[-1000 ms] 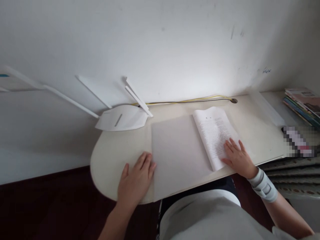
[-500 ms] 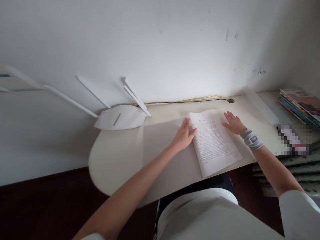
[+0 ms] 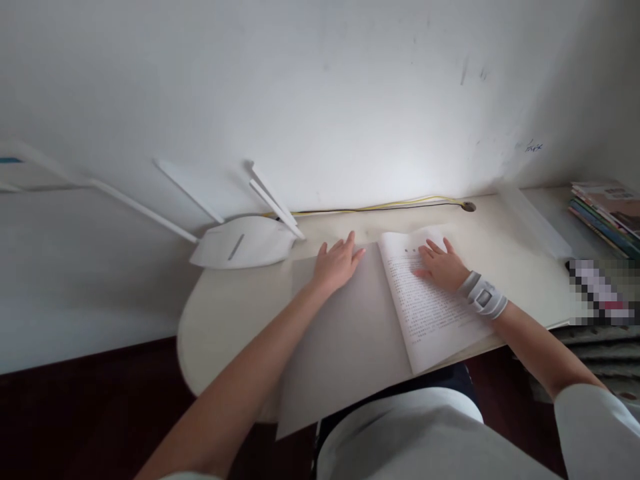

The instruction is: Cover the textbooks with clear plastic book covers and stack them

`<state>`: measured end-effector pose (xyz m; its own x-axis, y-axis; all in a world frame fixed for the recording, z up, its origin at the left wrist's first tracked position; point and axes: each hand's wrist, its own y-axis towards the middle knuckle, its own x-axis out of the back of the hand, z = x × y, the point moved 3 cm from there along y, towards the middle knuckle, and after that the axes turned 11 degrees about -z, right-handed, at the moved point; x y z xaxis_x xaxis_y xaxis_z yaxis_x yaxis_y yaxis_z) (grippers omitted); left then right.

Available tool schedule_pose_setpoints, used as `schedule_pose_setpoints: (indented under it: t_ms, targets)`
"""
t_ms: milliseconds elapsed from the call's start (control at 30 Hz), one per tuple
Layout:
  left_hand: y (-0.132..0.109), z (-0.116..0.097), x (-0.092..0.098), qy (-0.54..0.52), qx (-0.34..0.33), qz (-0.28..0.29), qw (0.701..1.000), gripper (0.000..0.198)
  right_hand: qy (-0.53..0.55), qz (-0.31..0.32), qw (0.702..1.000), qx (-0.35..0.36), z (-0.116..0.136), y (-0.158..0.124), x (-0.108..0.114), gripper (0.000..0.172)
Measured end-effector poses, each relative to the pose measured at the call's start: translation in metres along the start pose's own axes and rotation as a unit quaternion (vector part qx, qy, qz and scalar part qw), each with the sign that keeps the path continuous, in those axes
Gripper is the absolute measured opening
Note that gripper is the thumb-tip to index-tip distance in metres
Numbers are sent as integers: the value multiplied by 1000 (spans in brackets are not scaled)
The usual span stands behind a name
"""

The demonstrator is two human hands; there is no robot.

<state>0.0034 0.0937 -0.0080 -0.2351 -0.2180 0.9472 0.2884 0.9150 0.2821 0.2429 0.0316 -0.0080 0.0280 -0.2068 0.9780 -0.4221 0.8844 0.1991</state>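
I see one open book (image 3: pixel 430 317) on the bench (image 3: pixel 225 313). My left hand (image 3: pixel 336 263) lies flat on its blank leaf and my right hand (image 3: pixel 443 267) on its printed page, fingers spread on both. One white router (image 3: pixel 243 241) sits left of the book, one book stack (image 3: pixel 607 213) well right.

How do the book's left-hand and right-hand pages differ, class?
The left page is blank and grey; the right page carries printed lines. The left hand rests across the left page's far edge; the right hand lies well within the right page. Both pages lie open and flat on the desk.
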Motion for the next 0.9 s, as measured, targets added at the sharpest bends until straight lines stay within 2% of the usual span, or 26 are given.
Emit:
schedule_pose_setpoints:
  t_ms: [200, 400, 467, 600, 700, 800, 900]
  targets:
    - [-7, 11, -7, -12, -4, -50, 999, 46, -28, -6, 999, -20, 0, -11, -3, 68]
    - [-6, 13, -12, 17, -21, -37, 999, 44, -60, 21, 996, -67, -18, -7, 1, 69]
    - [-3, 14, -10, 7, -17, -30, 999, 44, -53, 9, 997, -50, -12, -6, 6, 67]
    - [4, 15, -9, -16, -10, 2, 1000, 43, -24, -38, 999, 31, 17, -14, 14, 71]
    - [3, 15, -8, -15, -15, 9, 1000, 43, -9, -11, 999, 32, 25, -18, 10, 76]
    - [-10, 20, -1, 0, -15, -9, 1000, 46, -14, 10, 1000, 3, 21, -22, 9, 75]
    - [-40, 36, 12, 12, 12, -51, 999, 50, -5, -18, 999, 43, 27, -35, 19, 79]
